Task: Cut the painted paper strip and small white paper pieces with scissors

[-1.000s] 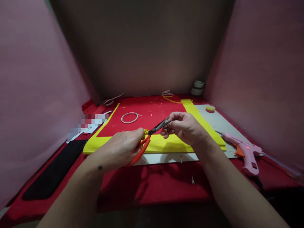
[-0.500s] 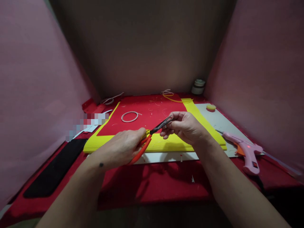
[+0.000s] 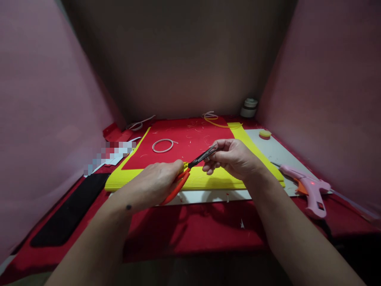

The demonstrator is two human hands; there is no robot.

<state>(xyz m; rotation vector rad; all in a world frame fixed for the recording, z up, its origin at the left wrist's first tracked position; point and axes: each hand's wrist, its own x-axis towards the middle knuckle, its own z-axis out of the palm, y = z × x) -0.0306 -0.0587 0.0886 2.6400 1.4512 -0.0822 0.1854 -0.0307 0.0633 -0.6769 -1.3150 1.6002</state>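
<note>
The left hand (image 3: pixel 154 184) hides the scissors' handles (image 3: pixel 175 190) (a pixelated patch (image 3: pixel 111 155) sits left).

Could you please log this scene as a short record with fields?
left hand: grips the orange handles of the scissors
right hand: fingertips pinched at the scissor blade tips; anything held there is too small to tell
under hands: yellow sheet with red sheet on top
on red sheet: white ring
right side: pink glue gun on white board
left side: black strip
far back: white tape roll
</note>
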